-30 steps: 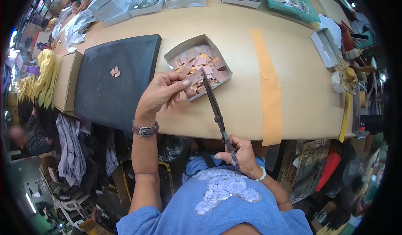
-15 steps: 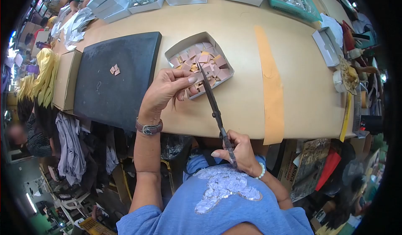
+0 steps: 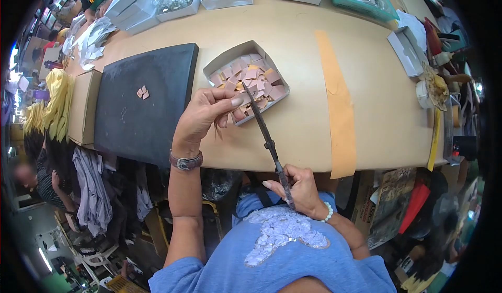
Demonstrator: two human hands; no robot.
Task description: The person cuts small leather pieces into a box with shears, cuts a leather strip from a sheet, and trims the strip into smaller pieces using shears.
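Note:
My left hand pinches a thin brownish-pink strip between thumb and fingers, above the near side of a box. A thin end hangs below that palm. A long pair of dark scissors is held by my right hand at the table's front edge, its handles wrapped. The blades point up and away, beside my left fingertips; whether they touch the strip I cannot tell. Under them, the open cardboard box contains many small pink and orange cut pieces.
Left of the box lies a black board with several small pink pieces on it. A long orange strip lies to the right. Boxes of small parts and a green basket line the far side. Another person's hand is at far left.
The view has shifted slightly. The scissor tips sit a little closer to my left fingers, and less of the strip shows past my thumb. Both hands keep their hold.

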